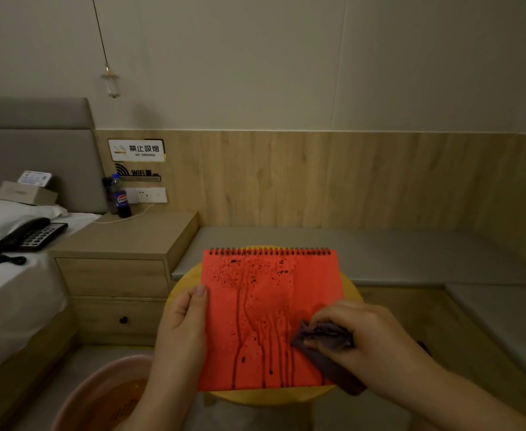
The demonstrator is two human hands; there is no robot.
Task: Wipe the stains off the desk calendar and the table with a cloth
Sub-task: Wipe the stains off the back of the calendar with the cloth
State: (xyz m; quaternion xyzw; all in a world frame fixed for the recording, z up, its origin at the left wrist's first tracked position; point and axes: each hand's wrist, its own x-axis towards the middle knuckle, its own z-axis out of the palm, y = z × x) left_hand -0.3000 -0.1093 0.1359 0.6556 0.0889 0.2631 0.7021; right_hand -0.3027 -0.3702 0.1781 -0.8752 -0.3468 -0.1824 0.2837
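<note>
A red spiral-bound desk calendar (pixel 267 306) is held tilted up over a small round yellow table (pixel 187 281). Dark stains spot its upper part and run down in streaks to the bottom edge. My left hand (pixel 184 321) grips the calendar's left edge, thumb on the front. My right hand (pixel 361 334) presses a dark purple cloth (pixel 320 340) against the lower right of the red page. Most of the table top is hidden behind the calendar.
A pink basin (pixel 100 396) holding liquid sits on the floor at lower left. A wooden nightstand (pixel 125 244) with a cola bottle (pixel 122 197) stands to the left, beside a bed with a telephone (pixel 22 237). A grey bench (pixel 379 253) runs behind the table.
</note>
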